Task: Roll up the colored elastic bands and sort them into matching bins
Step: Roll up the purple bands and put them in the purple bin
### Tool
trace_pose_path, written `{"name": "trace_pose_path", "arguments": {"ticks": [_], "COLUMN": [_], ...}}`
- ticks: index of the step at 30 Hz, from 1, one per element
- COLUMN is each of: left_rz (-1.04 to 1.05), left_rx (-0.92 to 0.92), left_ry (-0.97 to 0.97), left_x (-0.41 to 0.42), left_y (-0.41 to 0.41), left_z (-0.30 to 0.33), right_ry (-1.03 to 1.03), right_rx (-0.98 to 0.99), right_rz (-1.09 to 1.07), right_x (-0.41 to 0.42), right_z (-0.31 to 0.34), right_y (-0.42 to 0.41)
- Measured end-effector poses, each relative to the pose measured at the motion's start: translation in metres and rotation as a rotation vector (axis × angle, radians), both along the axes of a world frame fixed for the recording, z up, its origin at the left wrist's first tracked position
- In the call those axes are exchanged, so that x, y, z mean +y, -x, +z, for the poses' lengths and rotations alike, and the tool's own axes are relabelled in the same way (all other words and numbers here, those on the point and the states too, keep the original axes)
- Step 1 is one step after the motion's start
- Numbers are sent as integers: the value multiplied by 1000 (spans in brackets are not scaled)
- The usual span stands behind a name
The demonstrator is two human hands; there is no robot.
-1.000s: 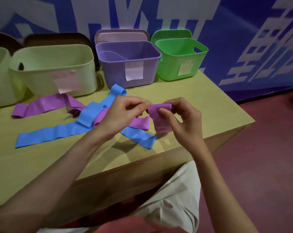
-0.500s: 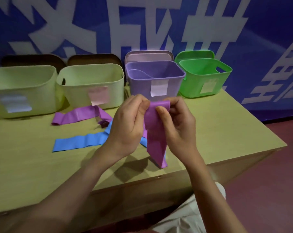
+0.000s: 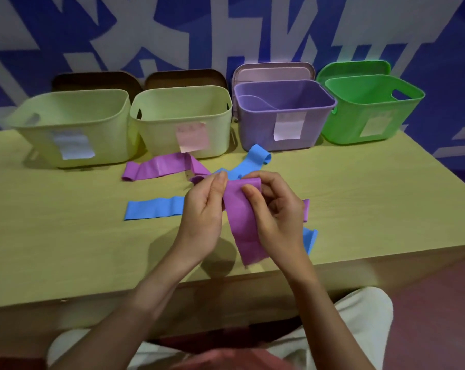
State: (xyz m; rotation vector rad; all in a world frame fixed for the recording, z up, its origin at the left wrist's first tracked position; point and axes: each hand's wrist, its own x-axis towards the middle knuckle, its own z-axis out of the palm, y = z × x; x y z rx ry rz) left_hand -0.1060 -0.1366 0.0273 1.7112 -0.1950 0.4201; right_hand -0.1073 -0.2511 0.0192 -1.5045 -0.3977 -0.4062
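Note:
Both hands hold a purple elastic band (image 3: 243, 222) above the table's front part. My left hand (image 3: 203, 212) pinches its top left edge, and my right hand (image 3: 275, 212) pinches the folded top right edge with thumb and fingers. The band's free end hangs down toward the table edge. A second purple band (image 3: 159, 166) lies flat behind my hands. Under and beside the hands a blue band (image 3: 154, 208) stretches across the table, its far end curled (image 3: 259, 157). At the back stand a purple bin (image 3: 284, 126) and a green bin (image 3: 370, 116).
Two pale yellow-green bins (image 3: 74, 129) (image 3: 183, 124) stand left of the purple one, each with a paper label. Lids lean against the blue wall behind the bins. The wooden table (image 3: 66, 236) ends close to my lap; red floor lies to the right.
The held purple band has been lifted off the table so its free end hangs down. The view has tilted up and shifted left, bringing all the bins into view.

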Motion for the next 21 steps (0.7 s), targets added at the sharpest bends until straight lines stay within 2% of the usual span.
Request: {"name": "trace_pose_path", "arguments": {"ticks": [4,14,17,21], "left_rz": [-6,-26,-5,-4], "left_rx": [38,-102,-75,40], "left_ry": [-59,-322,-267,-33], "left_x": [5,20,18,13], "left_y": [3,7,8,9], "left_z": [-10,-22,-25,-21], "right_ry": [23,52,22,-37], "right_rx": [17,71,75,74], "right_rz": [-31,-25,16,102], "right_x": [1,8,8,8], "right_z": [-7,-17,-16,-19], "right_y": [-2,2,3,5]}}
